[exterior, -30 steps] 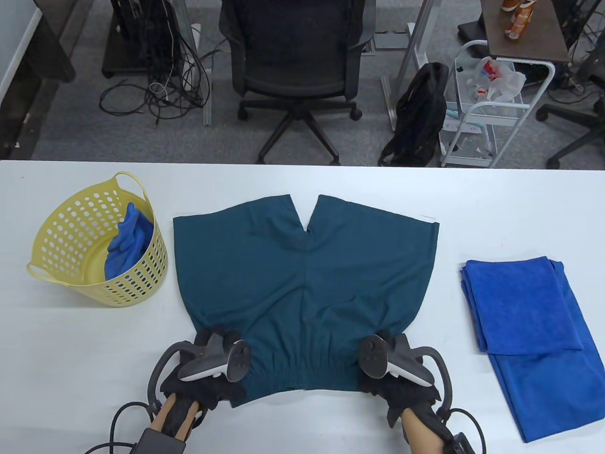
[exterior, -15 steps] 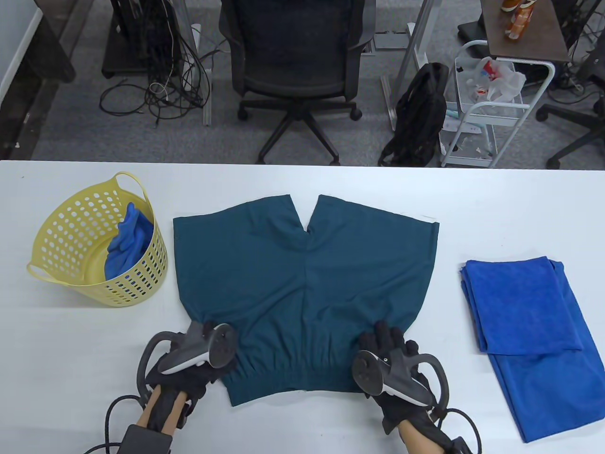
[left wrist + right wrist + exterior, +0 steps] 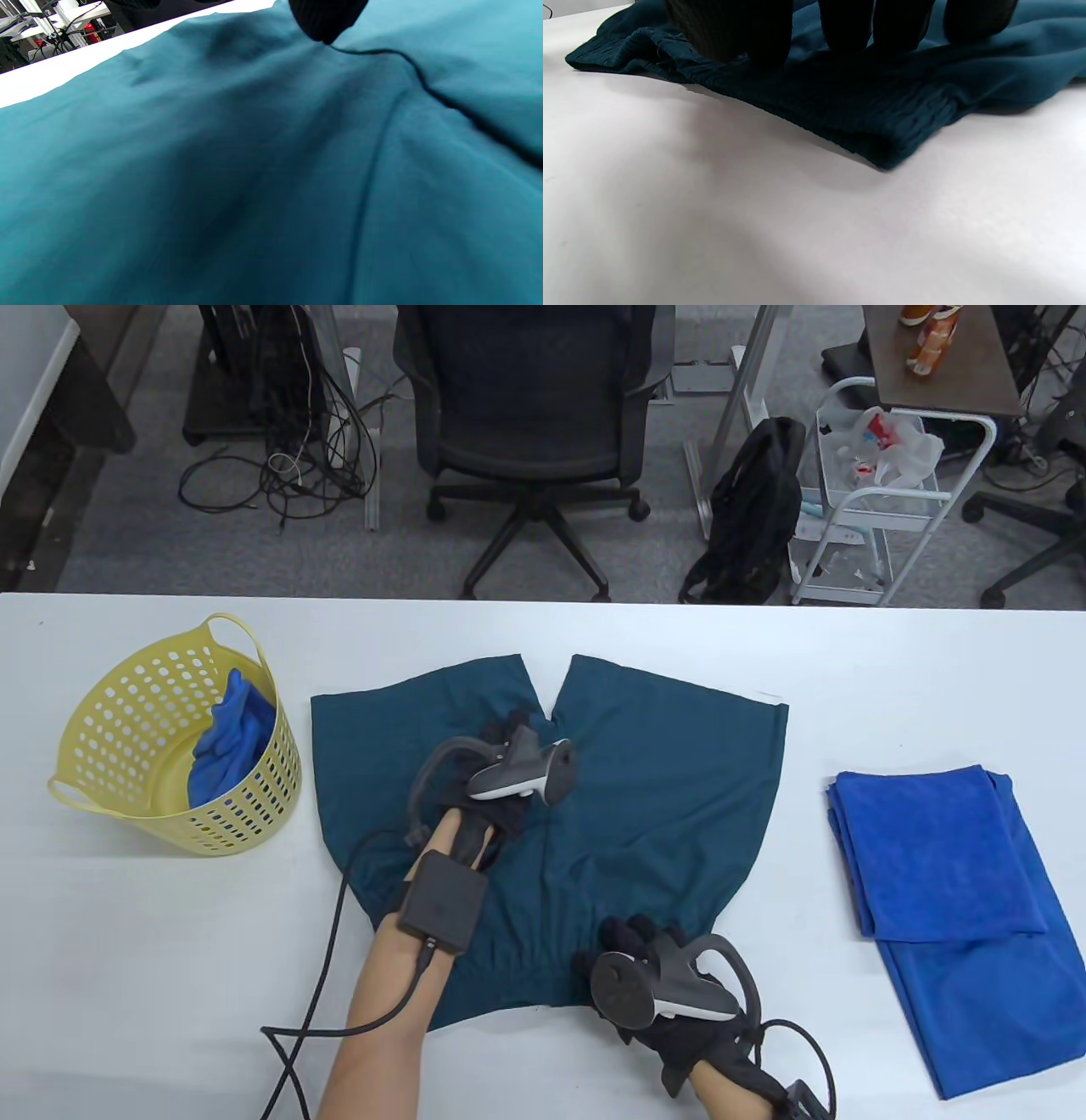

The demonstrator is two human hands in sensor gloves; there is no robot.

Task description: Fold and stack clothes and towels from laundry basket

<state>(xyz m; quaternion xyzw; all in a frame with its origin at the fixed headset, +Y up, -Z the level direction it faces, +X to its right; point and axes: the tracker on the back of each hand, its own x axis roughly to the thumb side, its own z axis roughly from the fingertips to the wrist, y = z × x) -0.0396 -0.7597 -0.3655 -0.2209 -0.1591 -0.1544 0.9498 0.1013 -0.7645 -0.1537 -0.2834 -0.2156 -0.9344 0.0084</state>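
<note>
Teal shorts (image 3: 662,780) lie spread flat on the white table (image 3: 891,670), waistband towards me and legs pointing away. My left hand (image 3: 501,729) reaches across them and rests near the split between the legs. In the left wrist view one fingertip (image 3: 326,21) touches the teal fabric (image 3: 212,169) beside the seam. My right hand (image 3: 632,937) lies on the waistband, right of its middle. Its fingers (image 3: 848,25) press straight down on the gathered band (image 3: 882,110). A yellow laundry basket (image 3: 110,704) at the left holds a crumpled blue cloth (image 3: 229,729).
A folded blue towel (image 3: 942,857) lies at the right of the table, its lower layer running towards the front edge. A black cable (image 3: 314,984) trails from my left forearm over the table. An office chair (image 3: 534,432) and a cart (image 3: 874,500) stand beyond the far edge.
My left hand left the waistband's left corner and moved forward to the crotch of the shorts. My right hand slid left along the waistband. The shorts lie as before.
</note>
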